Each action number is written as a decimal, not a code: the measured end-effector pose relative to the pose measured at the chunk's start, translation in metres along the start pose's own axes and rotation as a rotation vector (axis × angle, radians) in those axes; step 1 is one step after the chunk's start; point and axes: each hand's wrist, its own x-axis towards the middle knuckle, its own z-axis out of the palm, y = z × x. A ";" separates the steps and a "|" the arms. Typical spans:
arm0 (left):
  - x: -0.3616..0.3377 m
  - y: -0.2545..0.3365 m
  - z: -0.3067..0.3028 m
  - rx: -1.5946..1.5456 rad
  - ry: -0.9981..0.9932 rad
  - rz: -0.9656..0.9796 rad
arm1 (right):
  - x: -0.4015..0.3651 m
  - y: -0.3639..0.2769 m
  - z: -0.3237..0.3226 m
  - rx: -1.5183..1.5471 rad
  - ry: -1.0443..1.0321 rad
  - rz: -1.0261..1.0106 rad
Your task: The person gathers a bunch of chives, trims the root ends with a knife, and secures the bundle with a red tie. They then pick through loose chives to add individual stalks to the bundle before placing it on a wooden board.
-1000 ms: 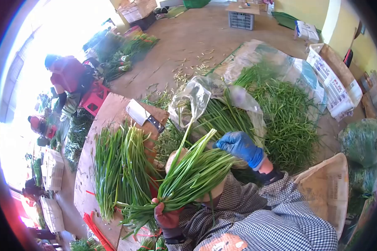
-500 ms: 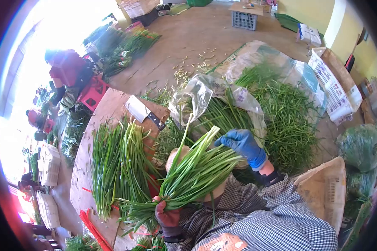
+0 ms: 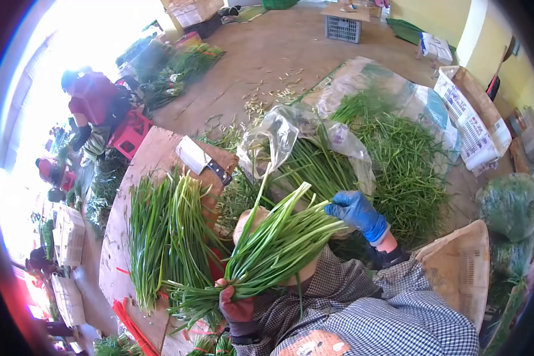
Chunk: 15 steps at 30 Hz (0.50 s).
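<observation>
My left hand (image 3: 236, 301), in a reddish glove, is closed around the lower part of a loose bunch of garlic chives (image 3: 285, 240). Their pale ends fan out toward the upper right. My right hand (image 3: 359, 215), in a blue glove, is at those pale ends with thumb and fingers pinched together; what lies between the fingertips is too small to make out. Beside the bunch, more chives (image 3: 151, 237) are laid in piles on a wooden board (image 3: 115, 249). A cleaver (image 3: 202, 159) with a black handle rests on the board's far end.
An open plastic bag (image 3: 285, 133) of chives stands beyond my hands, with a heap of loose greens (image 3: 403, 178) to its right. Red ties (image 3: 133, 326) hang at the board's near edge. A crate (image 3: 457, 261) is by my right side. Another person (image 3: 95, 98) is at far left.
My right hand has moved a little to the right, away from the middle of the pale ends. My left hand and the bunch have stayed nearly still.
</observation>
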 end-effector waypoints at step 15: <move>-0.003 -0.003 -0.001 0.002 0.010 -0.035 | -0.104 0.062 -0.185 -0.749 0.508 0.318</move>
